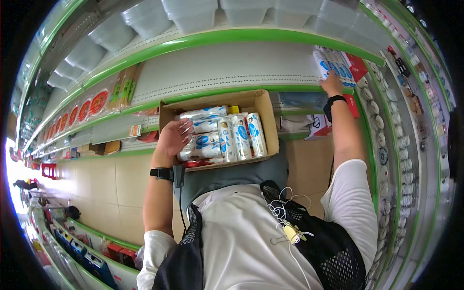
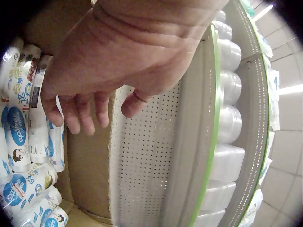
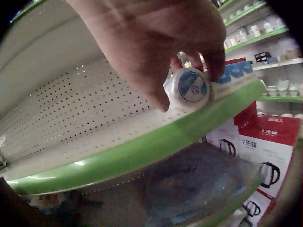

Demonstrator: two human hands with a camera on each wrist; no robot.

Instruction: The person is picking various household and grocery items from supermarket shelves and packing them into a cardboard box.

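Note:
White wrapped rolls (image 1: 240, 137) with blue oval labels fill an open cardboard box (image 1: 268, 104) in front of the person; several show in the left wrist view too. The left hand (image 1: 175, 137) hovers over the box's left side, fingers spread loosely with nothing in them. At the right end of the shelf, the right hand (image 1: 332, 85) grips a white roll (image 3: 191, 89) by its near end, thumb on one side and fingers on the other. That roll lies at the shelf's front edge, beside a row of similar rolls (image 1: 342, 65).
A green-edged shelf (image 1: 217, 67) runs behind the box. Clear plastic containers (image 1: 191, 12) line the shelf above. Red and white kettle boxes (image 3: 272, 146) stand below the right end. Packs with red round labels (image 1: 99, 102) are at left.

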